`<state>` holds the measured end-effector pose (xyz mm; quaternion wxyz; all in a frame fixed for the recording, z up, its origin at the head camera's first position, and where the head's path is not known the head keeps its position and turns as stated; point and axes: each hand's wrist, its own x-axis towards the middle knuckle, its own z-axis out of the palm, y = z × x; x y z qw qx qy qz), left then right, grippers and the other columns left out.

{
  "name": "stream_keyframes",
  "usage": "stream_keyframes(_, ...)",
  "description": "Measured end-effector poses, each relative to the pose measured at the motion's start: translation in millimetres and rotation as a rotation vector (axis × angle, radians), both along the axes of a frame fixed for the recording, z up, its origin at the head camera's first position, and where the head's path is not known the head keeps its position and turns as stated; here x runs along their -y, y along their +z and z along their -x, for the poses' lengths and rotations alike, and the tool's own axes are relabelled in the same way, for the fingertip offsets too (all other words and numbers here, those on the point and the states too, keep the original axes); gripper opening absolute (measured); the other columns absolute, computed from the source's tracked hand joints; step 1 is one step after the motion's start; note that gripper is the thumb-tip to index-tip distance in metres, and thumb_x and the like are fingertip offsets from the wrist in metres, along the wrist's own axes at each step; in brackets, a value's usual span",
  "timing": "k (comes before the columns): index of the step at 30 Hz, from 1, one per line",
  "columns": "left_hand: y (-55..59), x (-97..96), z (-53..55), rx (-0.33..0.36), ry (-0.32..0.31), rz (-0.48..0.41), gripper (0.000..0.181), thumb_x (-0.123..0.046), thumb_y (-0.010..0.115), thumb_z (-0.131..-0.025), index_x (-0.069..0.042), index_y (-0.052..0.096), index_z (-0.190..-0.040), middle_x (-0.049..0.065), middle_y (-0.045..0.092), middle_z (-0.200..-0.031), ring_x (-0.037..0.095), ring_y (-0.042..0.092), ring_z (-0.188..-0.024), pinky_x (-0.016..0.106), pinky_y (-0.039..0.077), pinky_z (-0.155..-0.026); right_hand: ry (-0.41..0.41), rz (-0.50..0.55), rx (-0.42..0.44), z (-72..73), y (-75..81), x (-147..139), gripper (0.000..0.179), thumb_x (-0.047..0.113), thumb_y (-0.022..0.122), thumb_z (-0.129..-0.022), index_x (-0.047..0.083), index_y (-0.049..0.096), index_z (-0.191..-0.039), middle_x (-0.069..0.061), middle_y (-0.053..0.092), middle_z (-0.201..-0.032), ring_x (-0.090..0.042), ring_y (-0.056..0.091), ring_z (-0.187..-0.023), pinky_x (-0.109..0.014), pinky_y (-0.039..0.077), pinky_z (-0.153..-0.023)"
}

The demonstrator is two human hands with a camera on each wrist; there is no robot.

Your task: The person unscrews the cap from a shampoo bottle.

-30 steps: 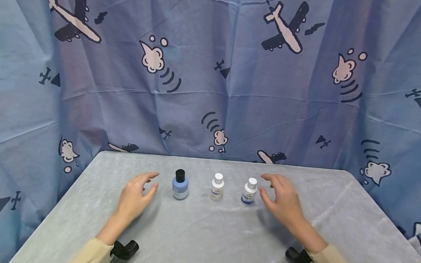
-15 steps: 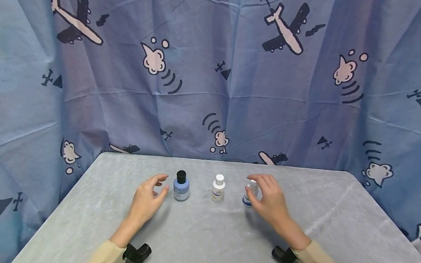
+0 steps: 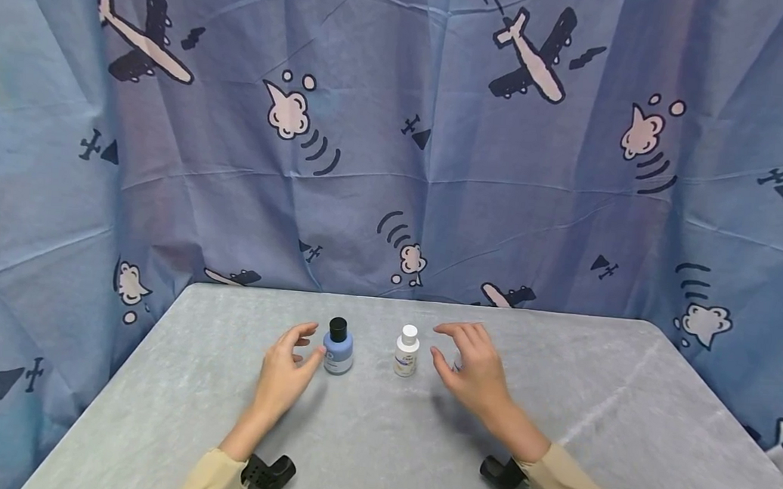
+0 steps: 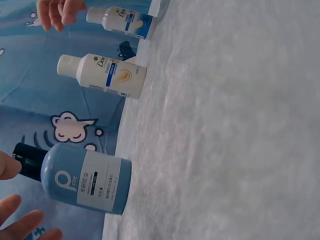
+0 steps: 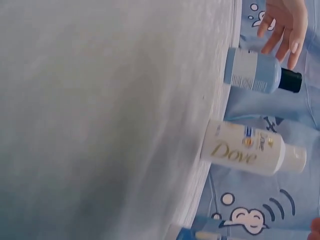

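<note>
Three small bottles stand in a row on the table. My left hand (image 3: 283, 377) is just left of the blue bottle (image 3: 338, 356) with the black cap, fingers and thumb loosely spread and holding nothing. In the left wrist view, its thumb overlaps the black cap (image 4: 30, 161). The middle one is a white Dove bottle (image 3: 406, 358) with a white cap. My right hand (image 3: 478, 372) hovers to its right with thumb and fingers apart, holding nothing. Behind that hand, a second white Dove bottle (image 4: 127, 22) with a blue base is mostly hidden in the head view.
The pale grey tabletop (image 3: 377, 448) ends at a straight back edge. A blue curtain (image 3: 346, 120) printed with planes hangs behind it. Black camera mounts (image 3: 269, 473) sit on both wrists.
My left hand has moved right, close to the blue bottle. My right hand has moved left, past the right bottle and toward the middle one. The bottles stay in place.
</note>
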<state>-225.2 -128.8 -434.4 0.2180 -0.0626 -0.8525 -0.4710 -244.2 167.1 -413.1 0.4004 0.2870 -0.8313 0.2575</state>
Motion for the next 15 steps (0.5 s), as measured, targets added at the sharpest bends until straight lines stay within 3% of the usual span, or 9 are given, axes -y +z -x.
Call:
stream_keyframes(6,-4.4,-4.4,-1.2,0.005,0.005,-0.033,0.045,-0.018,0.071,-0.085,-0.007,0.059,-0.127,0.012,0.064,-0.124,0.029,0.061,-0.108,0.045,0.052,-0.085,0.025,0.009,0.015,-4.3,-2.0,13.7,0.034,0.011,0.075,-0.075,0.006,0.065,-0.107,-0.005,0.067,-0.099,-0.021,0.057,-0.088,-0.034,0.048,-0.075)
stream_keyframes(15,-6.9,-7.5,0.5,0.093,-0.046,-0.107,0.058,-0.021,0.072,-0.086,-0.007,0.048,-0.137,0.016,0.059,-0.129,0.031,0.058,-0.113,0.047,0.052,-0.089,0.087,0.026,0.015,-3.6,-3.8,35.4,0.043,0.01,0.078,-0.072,0.005,0.062,-0.112,-0.006,0.067,-0.103,-0.019,0.059,-0.082,-0.023,0.047,-0.067)
